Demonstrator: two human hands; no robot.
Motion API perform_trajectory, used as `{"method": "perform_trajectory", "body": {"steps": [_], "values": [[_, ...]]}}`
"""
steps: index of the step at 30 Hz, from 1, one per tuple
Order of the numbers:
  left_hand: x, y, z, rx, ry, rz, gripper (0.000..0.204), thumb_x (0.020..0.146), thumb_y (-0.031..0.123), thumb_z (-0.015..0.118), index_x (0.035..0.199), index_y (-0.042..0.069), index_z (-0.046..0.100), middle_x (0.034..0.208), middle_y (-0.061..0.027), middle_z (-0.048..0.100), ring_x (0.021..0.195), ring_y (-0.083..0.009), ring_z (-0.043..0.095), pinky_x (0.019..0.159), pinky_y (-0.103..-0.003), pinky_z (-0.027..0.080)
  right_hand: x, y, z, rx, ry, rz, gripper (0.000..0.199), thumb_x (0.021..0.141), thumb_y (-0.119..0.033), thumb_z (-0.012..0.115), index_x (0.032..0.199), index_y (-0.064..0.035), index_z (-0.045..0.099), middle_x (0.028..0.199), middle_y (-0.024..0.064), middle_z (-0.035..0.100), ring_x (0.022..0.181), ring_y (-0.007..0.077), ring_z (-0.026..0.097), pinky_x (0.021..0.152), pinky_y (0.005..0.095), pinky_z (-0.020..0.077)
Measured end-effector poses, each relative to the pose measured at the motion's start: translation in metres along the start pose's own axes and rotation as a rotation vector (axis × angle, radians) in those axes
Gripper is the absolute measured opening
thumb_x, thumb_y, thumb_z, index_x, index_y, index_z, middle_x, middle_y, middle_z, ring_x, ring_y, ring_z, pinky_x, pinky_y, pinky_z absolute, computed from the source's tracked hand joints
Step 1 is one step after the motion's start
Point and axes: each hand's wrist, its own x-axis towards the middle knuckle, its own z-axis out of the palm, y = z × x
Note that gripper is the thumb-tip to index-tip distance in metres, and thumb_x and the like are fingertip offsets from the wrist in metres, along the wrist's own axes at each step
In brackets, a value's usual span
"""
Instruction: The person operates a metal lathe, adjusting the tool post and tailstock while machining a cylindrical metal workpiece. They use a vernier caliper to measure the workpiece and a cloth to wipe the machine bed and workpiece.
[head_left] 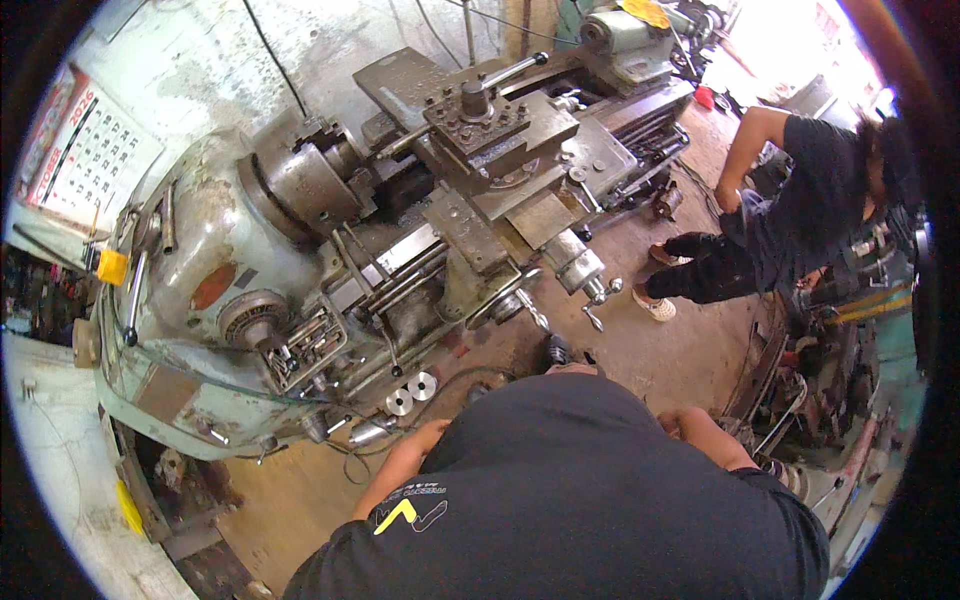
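Both my arms hang down beside my black shirt. At its left edge, my left hand [431,438] is partly covered by the shirt, and its fingers do not show. My right hand [679,421] is at the right edge of the shirt, its fingers hidden too. Whether either holds anything, I cannot tell. Ahead stands a large green metal lathe [205,285] with a chuck [310,185], a tool post [478,125] and a carriage handwheel [525,305]. Nearest to my left hand lie a shiny metal cylinder [372,431] and two round metal discs [399,402].
Another person [800,215] in dark clothes is at the right. A tray [338,352] of small metal pieces sits on the lathe's headstock. The tailstock [625,45] is at the far end. Machinery parts [830,400] crowd the right side. A cable [460,375] runs along the floor.
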Motion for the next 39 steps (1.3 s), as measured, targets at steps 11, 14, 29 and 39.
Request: {"method": "perform_trajectory", "body": {"steps": [11, 14, 29, 39], "values": [[-0.035, 0.075, -0.082, -0.2, 0.845, -0.39, 0.028, 0.093, 0.028, 0.058, 0.106, 0.006, 0.072, 0.092, -0.0162, 0.071, 0.076, -0.0216, 0.068, 0.063, -0.04, 0.052, 0.041, -0.025, -0.163, 0.035, 0.345, -0.175, 0.044, 0.095, -0.02, 0.056, 0.136, -0.0066, 0.052, 0.117, 0.0107, 0.067, 0.102, 0.025, 0.065, 0.086, 0.0368, 0.051], [-0.003, 0.157, -0.033, -0.521, 0.833, -0.36, 0.046, 0.101, 0.037, 0.054, 0.136, 0.007, 0.051, 0.112, -0.0088, 0.065, 0.081, -0.0176, 0.062, 0.067, -0.036, 0.05, 0.06, -0.059, -0.206, 0.048, 0.365, -0.399, 0.041, 0.099, -0.02, 0.053, 0.137, -0.0067, 0.051, 0.116, 0.0096, 0.067, 0.101, 0.023, 0.064, 0.085, 0.0345, 0.051], [0.187, 0.391, 0.194, -0.967, 0.437, -0.176, 0.07, 0.088, 0.08, 0.041, 0.117, 0.019, 0.058, 0.095, -0.0027, 0.065, 0.086, -0.0229, 0.063, 0.094, -0.042, 0.046, 0.097, 0.068, -0.363, 0.053, 0.101, -0.435, 0.047, 0.093, -0.022, 0.062, 0.134, -0.0002, 0.053, 0.112, 0.0144, 0.069, 0.097, 0.0265, 0.067, 0.084, 0.0376, 0.053], [0.21, 0.359, 0.187, -1.265, 0.31, -0.033, 0.06, 0.085, 0.072, 0.053, 0.099, 0.014, 0.057, 0.076, 0.0018, 0.052, 0.075, -0.0206, 0.055, 0.075, -0.039, 0.052, 0.119, 0.121, -0.402, 0.01, 0.164, -0.34, 0.053, 0.091, -0.019, 0.066, 0.138, -0.0018, 0.049, 0.119, 0.0148, 0.064, 0.107, 0.0255, 0.061, 0.09, 0.0366, 0.0504]]}}
